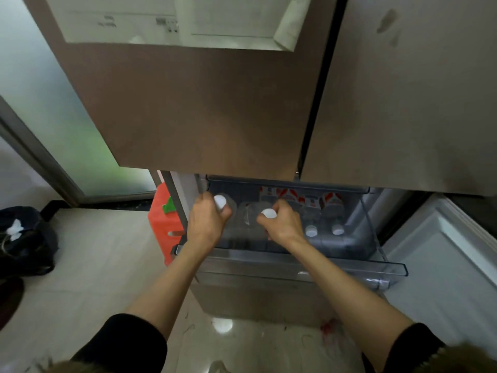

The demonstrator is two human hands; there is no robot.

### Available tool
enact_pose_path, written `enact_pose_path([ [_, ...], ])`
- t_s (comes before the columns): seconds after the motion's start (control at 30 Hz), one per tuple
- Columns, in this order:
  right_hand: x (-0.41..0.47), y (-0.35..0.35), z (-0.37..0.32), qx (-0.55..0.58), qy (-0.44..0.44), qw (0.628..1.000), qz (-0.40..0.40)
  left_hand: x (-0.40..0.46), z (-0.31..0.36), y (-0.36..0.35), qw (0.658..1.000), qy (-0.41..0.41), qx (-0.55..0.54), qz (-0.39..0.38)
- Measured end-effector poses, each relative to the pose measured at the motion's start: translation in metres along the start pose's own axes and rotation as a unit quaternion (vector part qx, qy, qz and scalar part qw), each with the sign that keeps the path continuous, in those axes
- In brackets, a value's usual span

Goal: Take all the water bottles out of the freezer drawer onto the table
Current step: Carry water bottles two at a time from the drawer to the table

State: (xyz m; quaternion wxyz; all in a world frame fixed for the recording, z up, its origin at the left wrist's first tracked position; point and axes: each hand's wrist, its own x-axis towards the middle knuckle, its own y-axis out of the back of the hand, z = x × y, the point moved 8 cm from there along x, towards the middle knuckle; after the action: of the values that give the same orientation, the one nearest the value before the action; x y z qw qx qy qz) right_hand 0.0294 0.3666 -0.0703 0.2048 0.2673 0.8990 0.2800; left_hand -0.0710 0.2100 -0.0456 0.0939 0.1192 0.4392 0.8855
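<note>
1. Head view, progress: the drawer (387, 266) stands pulled out under the fridge doors (204, 109), with bottles inside. No table is in view, so I cannot tell how many bottles have already gone to it.

2. Head view, what is left: at least 4 bottles are in the drawer. 2 are in the hands; 2 more, the third bottle (311, 222) and the fourth bottle (336, 218), lie side by side at the right, white caps toward the person, red labels behind. More red labels show at the back, so further bottles may lie there; I cannot count them.

3. Head view, left hand (207, 220): it is curled around the neck of the left bottle (221, 202), just under its white cap, at the drawer's left side. The forearm reaches forward and down, black sleeve pushed back.

4. Head view, right hand (282, 222): it is closed on the neck of the middle bottle (269, 213), cap showing above the fingers. The arm stretches in from the right.

5. Judgement: both bottles look gripped but not yet clear of the drawer, so lifting and carrying remain.
</note>
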Motion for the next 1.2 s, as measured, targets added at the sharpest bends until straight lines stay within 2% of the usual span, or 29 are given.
enact_pose_path([
  [0.13,-0.012,0.013,-0.014,0.001,0.047,0.998,0.036,-0.005,0.006,0.010,0.999,-0.029,-0.009,0.010],
  [0.3,-0.015,0.010,-0.028,-0.045,0.098,0.994,0.033,-0.005,0.002,0.011,0.999,-0.036,-0.034,0.005],
  [0.47,-0.019,-0.005,-0.029,-0.029,0.126,0.991,0.047,-0.004,-0.019,0.006,0.997,-0.039,-0.059,-0.013],
  [0.67,-0.018,-0.016,-0.026,-0.045,0.141,0.989,0.010,-0.014,-0.026,-0.014,0.975,-0.069,-0.141,-0.158],
  [0.77,-0.016,-0.020,-0.020,-0.058,0.132,0.989,-0.018,-0.015,-0.031,-0.021,0.962,-0.079,-0.118,-0.235],
  [0.9,-0.014,-0.022,-0.016,-0.108,0.111,0.988,0.003,-0.013,-0.038,-0.027,0.948,-0.050,-0.075,-0.307],
  [0.97,-0.012,-0.028,-0.017,-0.109,0.114,0.987,0.000,-0.011,-0.039,-0.027,0.949,-0.045,-0.078,-0.301],
  [1.1,-0.011,-0.043,-0.020,-0.103,0.121,0.987,-0.037,-0.005,-0.049,-0.019,0.971,-0.026,-0.130,-0.200],
  [1.2,-0.007,-0.049,-0.021,-0.103,0.124,0.985,-0.062,-0.007,-0.051,-0.015,0.970,-0.009,-0.176,-0.165],
])
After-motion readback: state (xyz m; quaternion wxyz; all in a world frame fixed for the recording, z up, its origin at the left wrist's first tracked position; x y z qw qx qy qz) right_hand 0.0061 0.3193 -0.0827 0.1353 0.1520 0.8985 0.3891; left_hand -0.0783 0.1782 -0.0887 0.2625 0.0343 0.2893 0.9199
